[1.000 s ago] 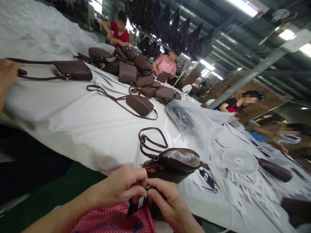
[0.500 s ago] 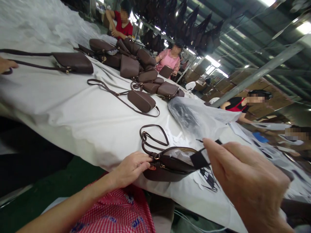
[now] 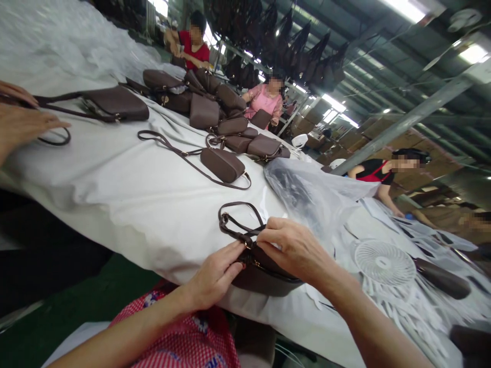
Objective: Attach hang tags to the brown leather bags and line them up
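Note:
A small brown handbag (image 3: 264, 276) with a looped strap (image 3: 240, 222) lies at the near edge of the white-covered table (image 3: 126, 189). My left hand (image 3: 217, 273) pinches the bag's left end by the strap ring. My right hand (image 3: 293, 248) lies over the bag's top opening, fingers closed at the same ring. The bag's mouth is hidden under my right hand.
Another brown bag (image 3: 222, 164) lies mid-table, with a pile of bags (image 3: 215, 110) behind it. A clear plastic bag (image 3: 310, 197) and a small white fan (image 3: 384, 263) sit to the right. Another person's hands (image 3: 19, 122) hold a strap at far left. Several workers sit across the table.
My right hand, raised with a dark tag half a second ago, has come down onto the bag's top. My left hand stays at the strap ring. The neighbour's hands moved in at the left.

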